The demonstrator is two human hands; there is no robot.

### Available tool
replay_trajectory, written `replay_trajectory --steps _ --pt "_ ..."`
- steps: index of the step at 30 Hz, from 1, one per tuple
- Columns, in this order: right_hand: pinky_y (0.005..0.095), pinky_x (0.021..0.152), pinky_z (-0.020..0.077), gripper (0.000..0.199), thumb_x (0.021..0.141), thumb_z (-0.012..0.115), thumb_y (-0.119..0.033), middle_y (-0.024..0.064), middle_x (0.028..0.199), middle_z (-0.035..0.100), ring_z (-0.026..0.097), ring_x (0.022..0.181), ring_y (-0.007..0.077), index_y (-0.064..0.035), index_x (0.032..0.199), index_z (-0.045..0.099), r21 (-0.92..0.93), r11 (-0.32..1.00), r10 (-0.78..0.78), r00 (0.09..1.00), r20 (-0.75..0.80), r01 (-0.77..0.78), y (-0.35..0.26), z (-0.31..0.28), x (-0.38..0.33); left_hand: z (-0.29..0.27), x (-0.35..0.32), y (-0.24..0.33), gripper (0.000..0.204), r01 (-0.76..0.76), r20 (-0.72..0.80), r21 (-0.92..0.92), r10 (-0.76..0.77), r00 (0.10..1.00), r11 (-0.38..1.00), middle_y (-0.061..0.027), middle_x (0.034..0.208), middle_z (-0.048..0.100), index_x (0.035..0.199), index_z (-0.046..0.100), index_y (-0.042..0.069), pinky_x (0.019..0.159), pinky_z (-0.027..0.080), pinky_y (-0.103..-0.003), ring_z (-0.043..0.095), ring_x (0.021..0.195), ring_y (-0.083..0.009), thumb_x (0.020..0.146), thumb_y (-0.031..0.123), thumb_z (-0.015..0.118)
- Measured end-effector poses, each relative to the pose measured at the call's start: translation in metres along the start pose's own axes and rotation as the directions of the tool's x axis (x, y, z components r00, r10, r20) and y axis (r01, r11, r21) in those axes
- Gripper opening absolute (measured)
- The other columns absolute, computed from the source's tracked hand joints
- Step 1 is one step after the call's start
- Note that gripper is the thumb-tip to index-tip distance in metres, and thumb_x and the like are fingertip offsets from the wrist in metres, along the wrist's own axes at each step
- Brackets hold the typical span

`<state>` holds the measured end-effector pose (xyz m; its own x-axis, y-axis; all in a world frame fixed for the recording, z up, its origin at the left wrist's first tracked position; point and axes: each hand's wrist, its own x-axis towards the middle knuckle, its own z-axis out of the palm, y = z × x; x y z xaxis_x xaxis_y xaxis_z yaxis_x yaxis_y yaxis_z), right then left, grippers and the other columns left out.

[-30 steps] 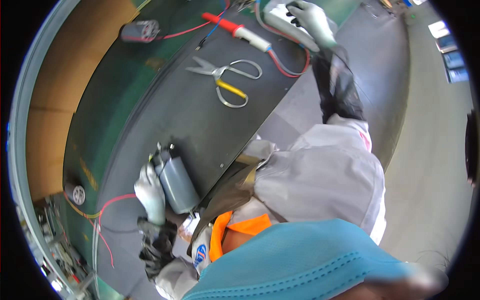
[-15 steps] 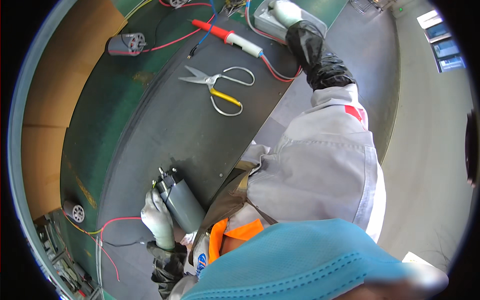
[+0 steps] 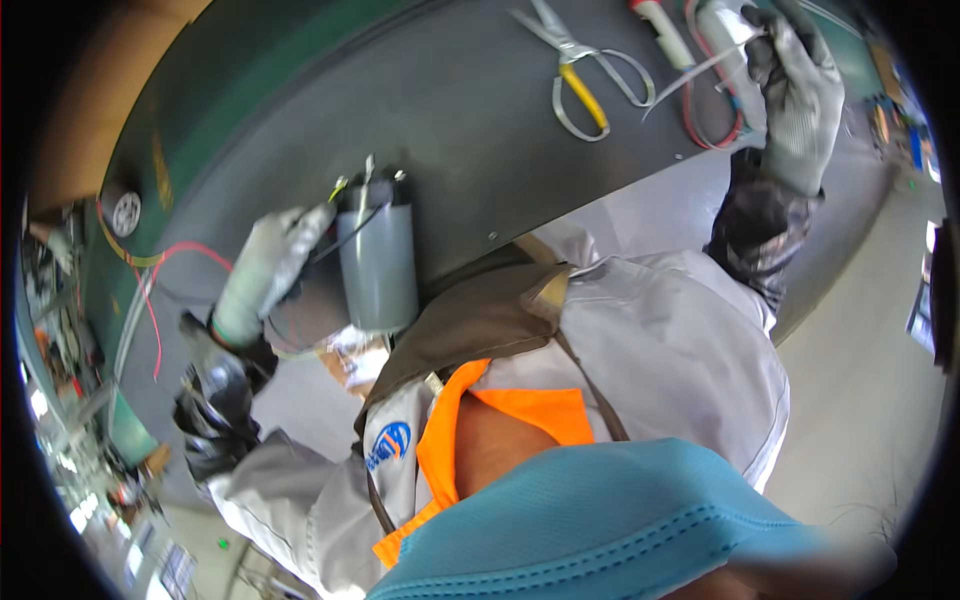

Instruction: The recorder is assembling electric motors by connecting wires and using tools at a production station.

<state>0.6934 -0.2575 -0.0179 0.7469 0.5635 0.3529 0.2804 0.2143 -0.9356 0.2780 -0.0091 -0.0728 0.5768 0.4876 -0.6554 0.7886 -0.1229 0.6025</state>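
Note:
A grey cylindrical motor (image 3: pixel 380 265) with a black end cap and metal terminals stands at the bench's near edge. Beside that cap, my gloved left hand (image 3: pixel 270 262) is closed in a pinch on the motor's wires; a dark lead and a yellow-green end show by the fingertips. My gloved right hand (image 3: pixel 808 115) is raised at the upper right, its fingers closed on a thin white cable tie (image 3: pixel 700 72) that trails toward the scissors. Those scissors (image 3: pixel 575 58), with one yellow grip, lie on the dark bench mat.
A red-and-white soldering iron (image 3: pixel 664 34) and its looped red and grey cables (image 3: pixel 690 120) lie near my right hand. A pale plastic box (image 3: pixel 735 55) is partly behind that hand. At the left sits a smaller motor (image 3: pixel 125 212), with a red wire (image 3: pixel 155 320) nearby.
My right hand has come out of the plastic box with a cable tie. The view has turned and shifted; the motor now stands more upright in it, with my left hand still at its wires.

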Motion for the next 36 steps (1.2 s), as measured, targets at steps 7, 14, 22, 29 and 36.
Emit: replay_trajectory --steps 7,14,22,29,36 --pt "0.0256 0.063 0.0604 0.056 0.098 0.068 -0.025 0.0027 0.097 0.064 0.071 0.085 0.0122 0.0133 0.135 0.051 0.184 0.62 0.426 0.524 0.738 -0.763 0.05 0.124 -0.081 -0.02 -0.007 0.047 0.052 0.112 0.118 0.12 -0.126 0.985 0.986 0.0007 0.068 0.058 0.108 0.065 0.005 0.039 0.038 -0.021 0.051 0.044 -0.0052 0.1 0.055 0.052" --pt "0.036 0.091 0.0604 0.044 0.096 0.068 -0.011 0.0164 0.118 0.068 0.071 0.103 0.0251 0.0087 0.133 0.055 0.327 0.471 0.438 0.539 0.719 -0.819 0.07 0.17 -0.145 -0.027 0.025 0.02 0.052 -0.152 0.288 0.0 0.146 0.946 0.988 -0.0017 0.066 0.058 0.109 0.066 0.005 0.039 0.04 -0.021 0.05 0.042 -0.006 0.102 0.054 0.048" --pt "0.0276 0.089 0.0557 0.037 0.091 0.065 0.008 0.0103 0.113 0.071 0.069 0.102 0.0172 0.001 0.127 0.067 0.237 0.718 0.331 0.621 0.71 -0.654 0.059 0.192 -0.166 -0.005 -0.018 -0.005 0.047 0.017 0.13 -0.427 0.043 0.991 0.904 -0.0009 0.07 0.057 0.132 0.059 -0.001 0.043 0.04 -0.023 0.053 0.052 -0.0054 0.101 0.035 0.055" --pt "0.0278 0.078 0.0551 0.028 0.09 0.069 0.0 0.0076 0.104 0.074 0.069 0.089 0.0139 -0.0056 0.118 0.074 0.021 1.0 0.003 0.803 0.597 -0.019 0.059 0.201 -0.151 0.047 0.0 -0.003 0.032 -0.39 -0.47 -0.445 0.16 0.868 0.806 -0.0008 0.073 0.064 0.101 0.069 -0.003 0.045 0.042 -0.021 0.056 0.058 -0.0048 0.1 0.029 0.065" --pt "0.0191 0.06 0.0506 0.055 0.089 0.067 0.003 0.0084 0.102 0.07 0.065 0.079 0.0084 0.0025 0.142 0.052 0.405 0.718 0.336 0.791 0.511 -0.567 0.076 0.234 -0.13 0.071 0.007 0.013 0.026 -0.294 -0.436 -0.627 -0.012 0.9 0.722 -0.0011 0.088 0.072 0.111 0.072 -0.003 0.058 0.048 -0.018 0.058 0.067 -0.0017 0.093 0.016 0.076"
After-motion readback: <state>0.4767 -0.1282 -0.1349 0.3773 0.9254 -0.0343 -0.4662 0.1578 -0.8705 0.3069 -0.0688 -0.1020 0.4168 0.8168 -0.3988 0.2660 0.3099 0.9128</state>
